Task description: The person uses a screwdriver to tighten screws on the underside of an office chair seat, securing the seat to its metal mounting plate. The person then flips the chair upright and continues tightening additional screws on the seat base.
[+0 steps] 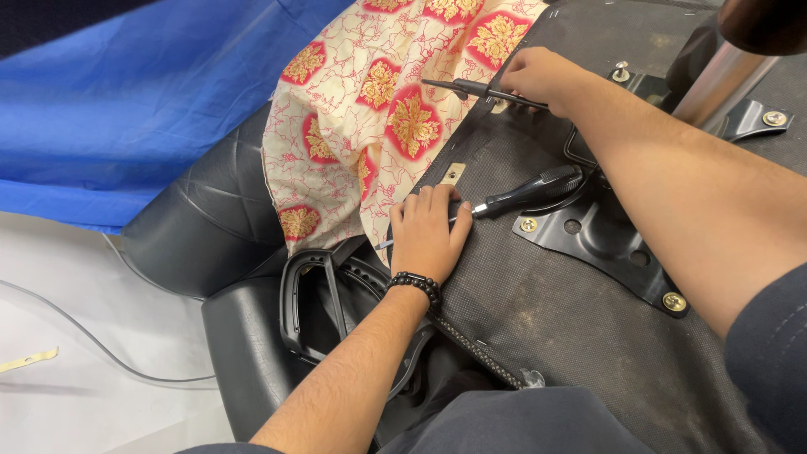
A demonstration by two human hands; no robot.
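Two hands are at work on the upturned chair seat, whose underside is covered in black fabric. Your left hand lies flat, fingers together, pressing the floral cloth against the seat edge; a screwdriver with a black handle rests just beside it, its shaft passing under your fingers. Your right hand is closed around black pliers, whose tip sits at the cloth's edge. A metal bracket is bolted near your right forearm.
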